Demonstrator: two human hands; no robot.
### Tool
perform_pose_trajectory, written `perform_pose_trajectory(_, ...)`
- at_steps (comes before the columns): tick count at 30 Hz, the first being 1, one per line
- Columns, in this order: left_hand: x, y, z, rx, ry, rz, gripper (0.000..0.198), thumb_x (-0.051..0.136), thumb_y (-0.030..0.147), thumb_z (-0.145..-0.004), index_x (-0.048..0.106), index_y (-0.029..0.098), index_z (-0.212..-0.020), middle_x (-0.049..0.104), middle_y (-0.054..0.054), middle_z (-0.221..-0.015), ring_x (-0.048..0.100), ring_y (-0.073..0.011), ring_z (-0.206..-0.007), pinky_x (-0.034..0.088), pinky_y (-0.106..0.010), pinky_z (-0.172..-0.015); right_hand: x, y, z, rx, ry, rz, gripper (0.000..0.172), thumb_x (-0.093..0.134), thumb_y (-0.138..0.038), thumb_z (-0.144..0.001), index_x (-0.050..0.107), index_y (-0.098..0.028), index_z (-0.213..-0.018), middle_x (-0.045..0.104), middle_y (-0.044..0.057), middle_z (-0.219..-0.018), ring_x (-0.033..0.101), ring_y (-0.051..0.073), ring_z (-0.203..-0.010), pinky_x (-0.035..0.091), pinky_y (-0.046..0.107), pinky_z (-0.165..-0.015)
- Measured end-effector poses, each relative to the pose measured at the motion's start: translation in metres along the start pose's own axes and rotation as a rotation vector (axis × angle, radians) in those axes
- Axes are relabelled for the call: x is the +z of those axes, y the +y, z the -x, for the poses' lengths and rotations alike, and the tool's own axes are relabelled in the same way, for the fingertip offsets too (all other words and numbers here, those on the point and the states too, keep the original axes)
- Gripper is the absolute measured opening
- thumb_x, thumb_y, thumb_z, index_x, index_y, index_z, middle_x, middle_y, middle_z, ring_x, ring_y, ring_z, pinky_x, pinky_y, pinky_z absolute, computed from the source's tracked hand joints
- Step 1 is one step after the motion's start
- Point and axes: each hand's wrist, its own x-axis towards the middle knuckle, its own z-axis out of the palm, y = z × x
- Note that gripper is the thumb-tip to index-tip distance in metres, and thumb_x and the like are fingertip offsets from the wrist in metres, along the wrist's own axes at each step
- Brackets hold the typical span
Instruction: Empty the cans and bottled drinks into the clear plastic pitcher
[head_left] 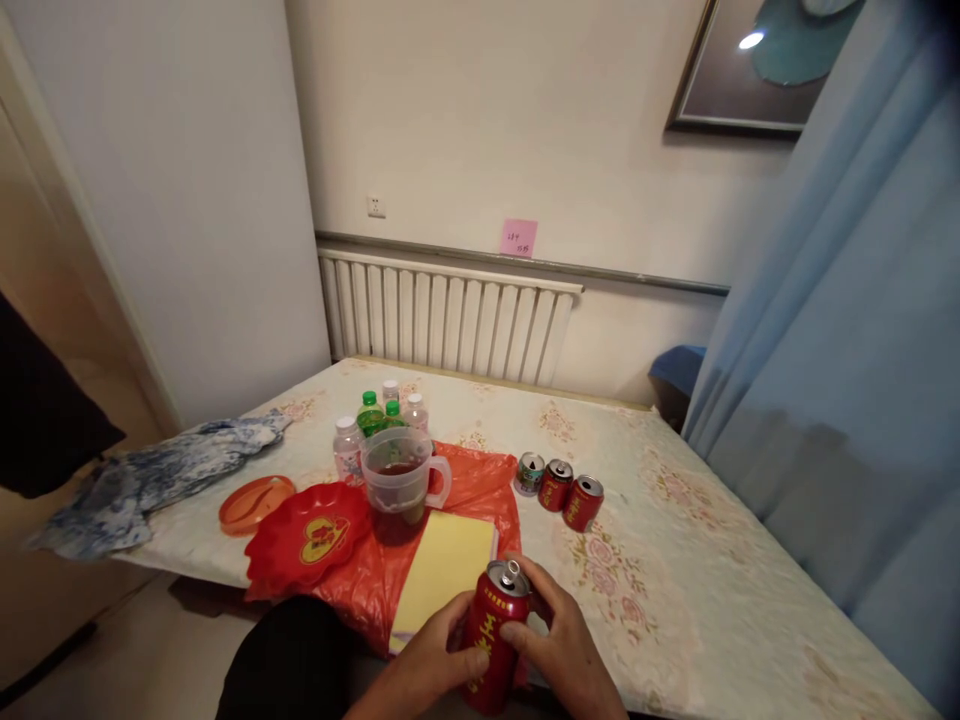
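Note:
Between my two hands stands a red drink can (495,625) with yellow lettering, its silver pull tab raised at the top. My left hand (435,655) closes around its left side, thumb across the front. From the right, my right hand (559,635) wraps the can, with its thumb on the front and its fingers behind, partly hidden. Just beyond the can lies a yellow pad of paper (442,570) on a red plastic bag (476,480). A clear plastic pitcher (397,475) holding dark liquid is farther back, to the left.
Two red cans (583,503) and a greenish can (529,474) stand right of the bag. A red scalloped tray (281,545), an orange lid (257,503), several small bottles (347,450) and a blue-white cloth (180,475) occupy the left. A radiator (450,315) lines the wall.

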Motion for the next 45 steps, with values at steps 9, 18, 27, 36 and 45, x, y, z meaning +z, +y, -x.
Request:
perform_pose_trajectory(9,-0.010,-0.026,-0.001,0.030,-0.036,-0.010,0.073,0.081,0.045,-0.067,0.056,0.020,-0.130,0.065,-0.009,-0.123,0.056,-0.0328,-0.118,0.042,-0.046,-0.101,0.005,-0.003,0.005,0.040,-0.013,-0.021,0.064,0.067,-0.015,-0.055,0.067,-0.020,-0.119,0.068,0.008,-0.124,0.062,0.031,-0.118,0.046,0.043,-0.104)
perform_pose_trajectory(18,-0.011,-0.024,0.005,0.007,0.008,-0.013,0.067,0.078,0.034,-0.068,0.056,0.020,-0.130,0.065,-0.008,-0.124,0.057,-0.0317,-0.118,0.043,-0.043,-0.099,0.009,-0.002,0.005,0.057,-0.014,-0.016,0.069,0.065,-0.014,-0.055,0.064,-0.020,-0.124,0.065,0.009,-0.129,0.059,0.030,-0.121,0.044,0.042,-0.106)
perform_pose_trajectory(27,-0.013,-0.030,0.006,0.016,0.011,0.003,0.066,0.077,0.031,-0.067,0.056,0.021,-0.129,0.066,-0.006,-0.125,0.058,-0.0314,-0.117,0.043,-0.044,-0.100,0.010,-0.001,0.008,0.069,-0.015,0.044,0.070,0.064,-0.013,-0.055,0.065,-0.020,-0.124,0.064,0.008,-0.130,0.057,0.030,-0.123,0.042,0.041,-0.108)
perform_pose_trajectory(36,-0.007,-0.020,0.009,-0.018,0.024,-0.021,0.068,0.078,0.034,-0.065,0.057,0.020,-0.128,0.066,-0.007,-0.122,0.058,-0.0318,-0.115,0.044,-0.042,-0.098,0.011,-0.002,0.009,0.062,-0.064,-0.003,0.070,0.064,-0.013,-0.055,0.063,-0.019,-0.125,0.063,0.009,-0.131,0.057,0.029,-0.123,0.043,0.039,-0.107)
perform_pose_trajectory(45,-0.008,-0.025,0.009,0.007,0.004,-0.006,0.069,0.080,0.036,-0.065,0.058,0.021,-0.129,0.065,-0.007,-0.124,0.057,-0.0311,-0.115,0.041,-0.044,-0.102,0.008,0.003,0.010,0.055,-0.059,0.039,0.070,0.063,-0.012,-0.056,0.063,-0.018,-0.126,0.062,0.009,-0.132,0.055,0.029,-0.124,0.042,0.038,-0.107)
